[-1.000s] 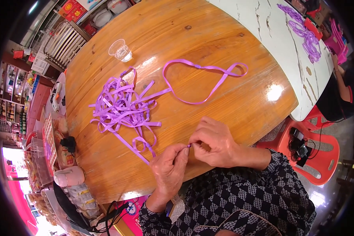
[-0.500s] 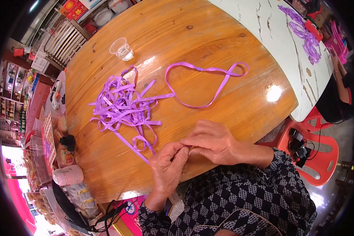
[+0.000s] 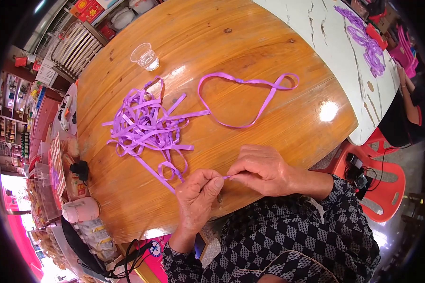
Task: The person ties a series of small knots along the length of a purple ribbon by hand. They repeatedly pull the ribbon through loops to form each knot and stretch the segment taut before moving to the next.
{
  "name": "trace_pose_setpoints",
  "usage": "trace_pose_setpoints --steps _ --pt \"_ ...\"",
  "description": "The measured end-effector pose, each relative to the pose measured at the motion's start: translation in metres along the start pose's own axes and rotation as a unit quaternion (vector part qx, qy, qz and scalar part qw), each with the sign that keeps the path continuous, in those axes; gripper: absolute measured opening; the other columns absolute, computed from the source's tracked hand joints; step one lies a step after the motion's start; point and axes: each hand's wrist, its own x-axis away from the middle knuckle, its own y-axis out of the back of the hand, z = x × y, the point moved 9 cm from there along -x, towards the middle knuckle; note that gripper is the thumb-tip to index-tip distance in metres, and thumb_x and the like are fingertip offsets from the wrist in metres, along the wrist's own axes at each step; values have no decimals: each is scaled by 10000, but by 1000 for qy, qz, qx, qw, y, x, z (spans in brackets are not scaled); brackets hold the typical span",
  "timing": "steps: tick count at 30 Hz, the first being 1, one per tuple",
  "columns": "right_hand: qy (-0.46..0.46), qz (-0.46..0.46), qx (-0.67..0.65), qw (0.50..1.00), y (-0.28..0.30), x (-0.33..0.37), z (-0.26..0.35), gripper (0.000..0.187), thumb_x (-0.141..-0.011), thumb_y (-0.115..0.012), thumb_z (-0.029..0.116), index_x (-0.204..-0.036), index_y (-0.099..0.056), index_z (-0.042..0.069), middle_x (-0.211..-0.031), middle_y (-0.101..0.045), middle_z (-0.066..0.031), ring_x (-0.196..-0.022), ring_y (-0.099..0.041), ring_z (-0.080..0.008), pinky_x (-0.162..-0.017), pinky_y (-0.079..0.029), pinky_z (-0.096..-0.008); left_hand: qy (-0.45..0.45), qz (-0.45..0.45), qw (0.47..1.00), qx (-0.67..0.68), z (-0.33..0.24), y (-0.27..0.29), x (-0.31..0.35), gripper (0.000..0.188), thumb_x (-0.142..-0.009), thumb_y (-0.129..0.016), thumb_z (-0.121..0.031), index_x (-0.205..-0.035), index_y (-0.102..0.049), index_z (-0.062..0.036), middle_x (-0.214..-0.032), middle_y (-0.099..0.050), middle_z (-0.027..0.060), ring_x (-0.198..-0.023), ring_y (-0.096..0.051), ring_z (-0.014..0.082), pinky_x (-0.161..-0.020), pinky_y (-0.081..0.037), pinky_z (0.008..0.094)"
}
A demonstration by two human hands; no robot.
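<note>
Both hands pinch a purple lanyard strap (image 3: 227,177) near the table's front edge, and a short stretch shows between their fingertips. My left hand (image 3: 194,195) grips one side with thumb and forefinger, while the fingers of my right hand (image 3: 262,170) close on the other. Just beyond the left hand lies a tangled heap of purple lanyards (image 3: 144,123), and one strap runs from it toward that hand. Farther right, a separate purple lanyard (image 3: 266,104) is spread in a loop with a twisted end. How the held strap continues inside my hands is hidden.
A clear plastic cup (image 3: 148,59) stands behind the heap on the wooden table (image 3: 250,52). More purple lanyards (image 3: 370,47) lie on the white marbled table (image 3: 316,28). A person's arm (image 3: 408,101) shows at far right, near a red stool (image 3: 387,188). A pink mug (image 3: 81,210) sits left.
My hands have drawn slightly apart, the left one shifting a little left, so a bit of purple strap now shows between the fingertips. The heap and loop look unmoved.
</note>
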Motion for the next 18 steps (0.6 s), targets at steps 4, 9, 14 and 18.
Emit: trace_pose_setpoints --steps 4,9,14,18 --pt "-32 13 -1 999 -1 3 -6 141 -713 -652 9 -830 -575 28 -691 -535 -97 -640 -536 -294 -541 -417 -374 -48 -26 997 -51 0 4 1 122 -861 -617 -106 -849 -599 14 -660 -503 -41 -591 -442 28 -507 -361 177" --pt "-22 -19 18 999 1 4 -4 145 -704 -643 -6 -828 -575 27 -690 -534 -101 -644 -538 -294 -543 -418 -377 -22 -30 998 -53 1 3 3 106 -847 -629 -83 -863 -603 19 -695 -526 -37 -616 -456 32 -543 -370 171" --pt "-7 -23 49 999 -1 4 -1 159 -679 -639 -22 -811 -566 28 -684 -527 -98 -634 -530 -285 -542 -410 -376 -11 -32 998 -58 -1 2 3 111 -833 -643 -65 -870 -608 32 -743 -555 -28 -666 -482 42 -599 -386 164" --pt "8 -38 76 996 0 4 2 171 -660 -638 -25 -802 -558 27 -677 -515 -95 -621 -515 -282 -545 -396 -374 -17 -34 997 -67 -2 1 3 110 -834 -639 -61 -869 -608 38 -741 -553 -28 -666 -481 43 -597 -388 166"
